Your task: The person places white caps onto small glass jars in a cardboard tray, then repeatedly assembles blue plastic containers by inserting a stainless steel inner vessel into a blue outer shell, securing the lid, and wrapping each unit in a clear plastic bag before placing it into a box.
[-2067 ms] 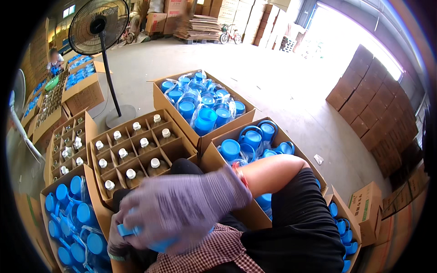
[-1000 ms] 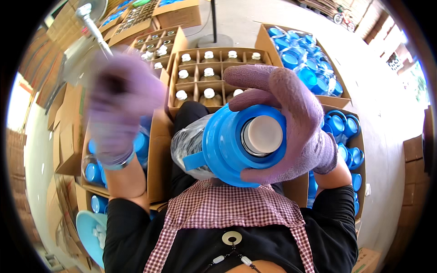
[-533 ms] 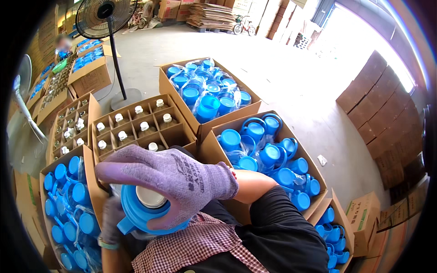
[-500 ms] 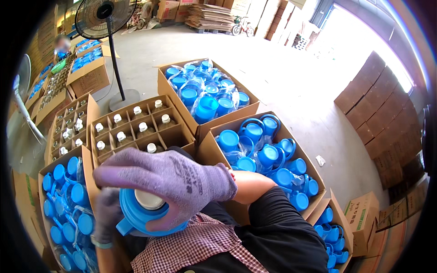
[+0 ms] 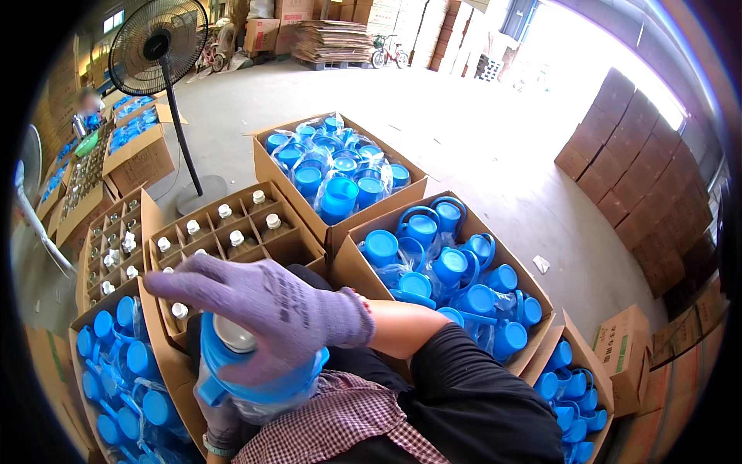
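Note:
A blue thermos flask (image 5: 267, 375) with a white cap (image 5: 233, 334) stands at my lap, clear plastic film bunched round its lower part. My left hand (image 5: 220, 417), in a grey-purple glove, holds the flask low on its left side; most of its fingers are hidden. Over the top arches my right hand (image 5: 270, 313), gloved alike. Its thumb lies by the blue collar while the other fingers stretch past the cap to the left, apart from the flask. The fingertips stand clear of the collar's left edge.
A divided carton (image 5: 286, 251) of white-capped bottles stands ahead. Cartons of blue plastic parts stand around me: far (image 5: 413, 189), right (image 5: 541, 340), lower right (image 5: 603, 379) and left (image 5: 73, 363). Beyond are a standing fan (image 5: 166, 69), stacked boxes (image 5: 641, 178) and another person (image 5: 91, 112).
My left hand has shifted from the flask's left side to lower down on it. My right hand's fingers are stretched straighter. The view has moved slightly, and more plastic film shows below the flask.

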Demonstrator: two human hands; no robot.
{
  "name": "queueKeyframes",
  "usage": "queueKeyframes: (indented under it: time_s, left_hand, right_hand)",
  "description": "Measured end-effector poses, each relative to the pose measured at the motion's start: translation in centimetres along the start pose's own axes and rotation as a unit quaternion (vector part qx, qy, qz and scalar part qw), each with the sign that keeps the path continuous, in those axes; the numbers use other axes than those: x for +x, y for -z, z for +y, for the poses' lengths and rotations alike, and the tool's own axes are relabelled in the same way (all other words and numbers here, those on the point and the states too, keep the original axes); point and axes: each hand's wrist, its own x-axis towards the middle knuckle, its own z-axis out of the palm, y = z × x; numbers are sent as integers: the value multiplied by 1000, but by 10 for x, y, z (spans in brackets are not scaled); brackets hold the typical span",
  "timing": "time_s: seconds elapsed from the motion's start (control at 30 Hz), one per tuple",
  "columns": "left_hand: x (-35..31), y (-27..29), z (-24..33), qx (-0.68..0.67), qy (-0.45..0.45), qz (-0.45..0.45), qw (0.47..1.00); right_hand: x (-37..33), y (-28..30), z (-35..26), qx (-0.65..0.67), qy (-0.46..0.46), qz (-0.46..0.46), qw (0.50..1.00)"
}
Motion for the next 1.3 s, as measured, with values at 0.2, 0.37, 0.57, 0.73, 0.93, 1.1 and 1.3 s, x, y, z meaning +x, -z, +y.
queueKeyframes:
  time_s: [0.2,0.37,0.57,0.73,0.93,1.1,1.3]
  left_hand:
    - [-12,77,-32,-399,-34,64,914]
    - [-11,163,-28,-348,-180,-42,919]
    - [-3,94,16,-262,-228,54,936]
    - [-22,101,12,-252,-202,90,942]
    - [-38,104,14,-218,-168,146,950]
    - [-34,106,-17,-487,-162,51,857]
    - [-34,92,17,-431,9,450,782]
  right_hand:
    - [-22,23,27,-90,59,238,965]
    - [-94,-32,57,24,-250,398,882]
    - [-67,-54,36,-130,69,239,960]
    - [-46,-21,61,-265,181,141,937]
    - [-32,-46,55,26,-4,99,995]
    - [-105,-144,146,687,-232,91,682]
    - [-86,-129,87,114,-154,257,947]
